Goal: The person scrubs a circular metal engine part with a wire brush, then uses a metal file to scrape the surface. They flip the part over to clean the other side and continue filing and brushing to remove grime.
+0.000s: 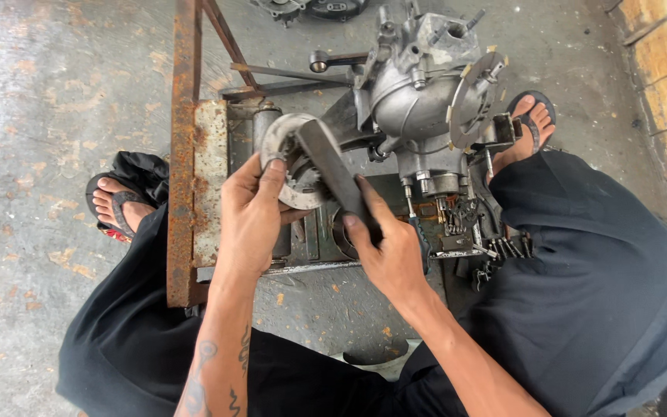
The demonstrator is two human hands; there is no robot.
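A: From the head camera, what is the left hand (250,212) doing?

B: It is gripping a round metal ring (287,158) with inner teeth, fingers curled over its rim and thumb underneath, seemingly steadying it on the rusty stand (183,154). The ring is sitting at about one o'clock from the palm.

A: And the right hand (387,251)?

B: It is closing around the lower end of a flat dark bar (333,174), index finger stretched along it — likely for control. The bar is running toward eleven o'clock from that hand, its far end lying across the ring.

A: What is surrounding them?

B: A silver engine (418,100) is standing at one o'clock from the ring, just beside it. Small loose parts (496,247) are lying at three o'clock from the right hand. The person is squatting in dark trousers and sandals on concrete.
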